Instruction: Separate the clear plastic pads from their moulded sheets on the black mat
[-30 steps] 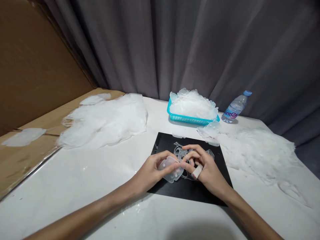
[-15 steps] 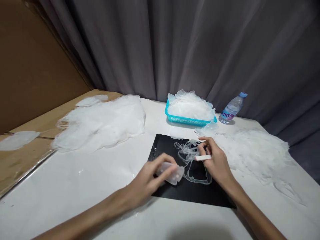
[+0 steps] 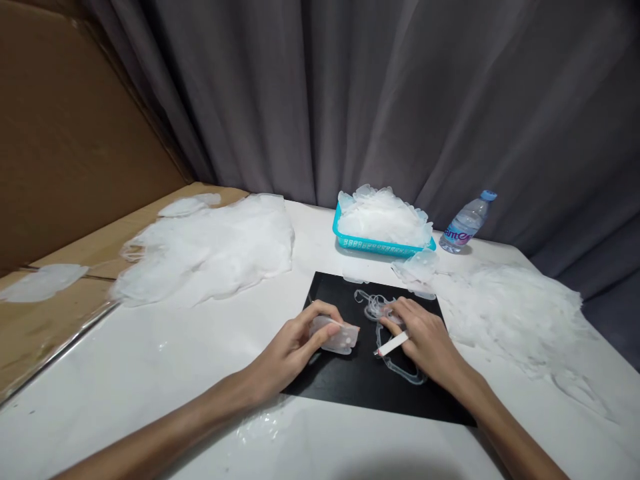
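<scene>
My left hand (image 3: 300, 340) is closed around a small, translucent, frosted plastic piece (image 3: 343, 339) with rounded dots on it, held over the left part of a black mat (image 3: 360, 393). Whether it is one piece or a few stacked ones I cannot tell. Over the mat's right side, my right hand (image 3: 425, 337) grips a slim white-handled tool (image 3: 393, 343), its tip pointing down and left. The fingertips of that hand also touch a tangle of clear trimmed-off strips (image 3: 374, 305), partly hidden beneath them. A loop of strip trails below the tool.
Behind the mat stands a turquoise basket (image 3: 385, 248) heaped with translucent pieces. A water bottle (image 3: 466, 225) is to its right. Frosted sheets (image 3: 215, 247) are piled on the left, and a mound of clear scraps (image 3: 520, 313) lies right. Cardboard (image 3: 75, 127) borders the left side.
My right hand has come down onto the clear strips and bunched them closer together; the white tool has tilted downward. My left hand has shifted slightly left, still with the frosted piece.
</scene>
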A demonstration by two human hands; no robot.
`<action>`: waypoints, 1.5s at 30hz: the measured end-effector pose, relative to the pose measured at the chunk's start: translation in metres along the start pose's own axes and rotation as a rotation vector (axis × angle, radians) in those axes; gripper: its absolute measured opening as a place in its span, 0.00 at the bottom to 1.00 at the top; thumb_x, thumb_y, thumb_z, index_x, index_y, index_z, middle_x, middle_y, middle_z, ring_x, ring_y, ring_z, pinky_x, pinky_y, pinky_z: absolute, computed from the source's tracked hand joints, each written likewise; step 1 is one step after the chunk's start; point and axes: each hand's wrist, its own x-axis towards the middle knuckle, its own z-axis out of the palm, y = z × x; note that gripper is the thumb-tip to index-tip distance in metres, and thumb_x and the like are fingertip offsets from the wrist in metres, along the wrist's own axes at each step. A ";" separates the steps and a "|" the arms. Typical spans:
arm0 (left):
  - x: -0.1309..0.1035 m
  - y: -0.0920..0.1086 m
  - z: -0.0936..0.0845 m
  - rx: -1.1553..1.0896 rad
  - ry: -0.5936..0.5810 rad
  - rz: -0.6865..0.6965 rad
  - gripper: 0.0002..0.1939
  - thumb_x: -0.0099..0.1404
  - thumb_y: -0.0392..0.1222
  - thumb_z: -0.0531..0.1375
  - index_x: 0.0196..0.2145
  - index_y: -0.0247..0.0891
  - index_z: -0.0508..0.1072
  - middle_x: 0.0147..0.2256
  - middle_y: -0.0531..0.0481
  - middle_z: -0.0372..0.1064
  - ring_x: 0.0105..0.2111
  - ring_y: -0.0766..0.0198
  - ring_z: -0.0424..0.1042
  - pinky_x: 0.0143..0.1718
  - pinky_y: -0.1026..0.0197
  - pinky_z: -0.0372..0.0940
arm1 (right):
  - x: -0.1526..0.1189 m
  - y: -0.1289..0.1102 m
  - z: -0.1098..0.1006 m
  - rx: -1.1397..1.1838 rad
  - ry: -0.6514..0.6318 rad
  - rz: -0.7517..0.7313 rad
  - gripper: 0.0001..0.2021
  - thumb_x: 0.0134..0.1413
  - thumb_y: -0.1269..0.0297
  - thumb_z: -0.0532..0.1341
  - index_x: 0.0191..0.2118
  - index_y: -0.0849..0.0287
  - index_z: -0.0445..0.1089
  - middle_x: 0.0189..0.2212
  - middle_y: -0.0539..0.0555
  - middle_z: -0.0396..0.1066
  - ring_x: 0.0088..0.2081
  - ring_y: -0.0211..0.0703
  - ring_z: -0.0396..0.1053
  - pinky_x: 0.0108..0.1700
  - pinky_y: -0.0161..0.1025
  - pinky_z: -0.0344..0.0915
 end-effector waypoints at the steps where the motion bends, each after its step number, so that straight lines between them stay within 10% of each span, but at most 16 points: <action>1: 0.000 0.000 0.000 0.001 -0.009 0.006 0.11 0.75 0.49 0.57 0.45 0.39 0.71 0.46 0.42 0.79 0.43 0.55 0.78 0.47 0.53 0.71 | 0.001 0.000 -0.005 0.039 0.025 0.012 0.10 0.72 0.58 0.55 0.41 0.54 0.71 0.38 0.56 0.74 0.41 0.51 0.73 0.41 0.45 0.67; 8: -0.004 0.007 0.001 -0.032 -0.062 0.012 0.09 0.78 0.48 0.54 0.46 0.41 0.67 0.52 0.42 0.78 0.51 0.55 0.77 0.56 0.49 0.66 | -0.004 0.011 -0.066 0.356 0.275 0.061 0.12 0.67 0.55 0.62 0.33 0.55 0.71 0.30 0.50 0.68 0.31 0.43 0.65 0.33 0.40 0.60; 16: 0.001 0.007 0.005 -0.243 -0.029 -0.023 0.10 0.77 0.50 0.56 0.46 0.41 0.64 0.46 0.42 0.81 0.47 0.53 0.81 0.53 0.50 0.71 | -0.027 0.071 -0.148 0.343 1.266 0.259 0.11 0.51 0.52 0.70 0.28 0.50 0.71 0.25 0.52 0.61 0.25 0.44 0.57 0.32 0.49 0.53; 21: 0.007 0.003 0.006 -0.394 -0.010 -0.069 0.11 0.76 0.50 0.58 0.47 0.42 0.62 0.45 0.43 0.81 0.45 0.52 0.82 0.50 0.49 0.74 | -0.061 0.140 -0.164 -0.297 0.767 0.745 0.21 0.48 0.42 0.67 0.44 0.50 0.77 0.29 0.60 0.66 0.32 0.62 0.66 0.30 0.57 0.57; 23: 0.009 0.002 0.006 -0.430 -0.005 -0.086 0.12 0.75 0.50 0.59 0.47 0.42 0.62 0.44 0.43 0.81 0.45 0.51 0.82 0.50 0.48 0.74 | -0.071 0.155 -0.163 -0.432 0.760 0.818 0.26 0.48 0.40 0.66 0.48 0.53 0.77 0.31 0.64 0.65 0.37 0.74 0.68 0.28 0.58 0.57; 26: 0.009 0.003 0.007 -0.468 -0.005 -0.101 0.13 0.74 0.50 0.60 0.47 0.42 0.62 0.44 0.43 0.81 0.45 0.50 0.82 0.51 0.47 0.73 | -0.068 0.142 -0.150 -0.528 0.963 0.580 0.27 0.58 0.42 0.60 0.57 0.52 0.72 0.45 0.73 0.66 0.49 0.86 0.63 0.31 0.64 0.59; 30: 0.008 0.007 0.009 -0.481 0.013 -0.123 0.13 0.74 0.50 0.61 0.46 0.42 0.63 0.44 0.42 0.81 0.45 0.51 0.82 0.52 0.48 0.73 | -0.028 0.085 -0.106 -0.618 0.981 0.333 0.19 0.66 0.52 0.56 0.52 0.60 0.75 0.45 0.71 0.68 0.50 0.74 0.66 0.40 0.61 0.65; 37: 0.007 0.006 0.009 -0.462 -0.014 -0.117 0.14 0.74 0.53 0.60 0.45 0.42 0.63 0.44 0.42 0.81 0.46 0.51 0.82 0.51 0.49 0.73 | 0.034 0.018 0.010 -0.207 0.272 -0.116 0.17 0.69 0.58 0.58 0.59 0.54 0.69 0.54 0.63 0.69 0.52 0.60 0.67 0.52 0.55 0.69; 45: 0.004 0.003 0.008 -0.474 -0.032 -0.128 0.15 0.73 0.54 0.60 0.47 0.42 0.65 0.45 0.42 0.81 0.46 0.49 0.82 0.52 0.45 0.73 | 0.078 0.008 0.037 0.010 0.213 -0.101 0.11 0.70 0.63 0.54 0.42 0.55 0.74 0.39 0.61 0.76 0.45 0.57 0.70 0.49 0.50 0.67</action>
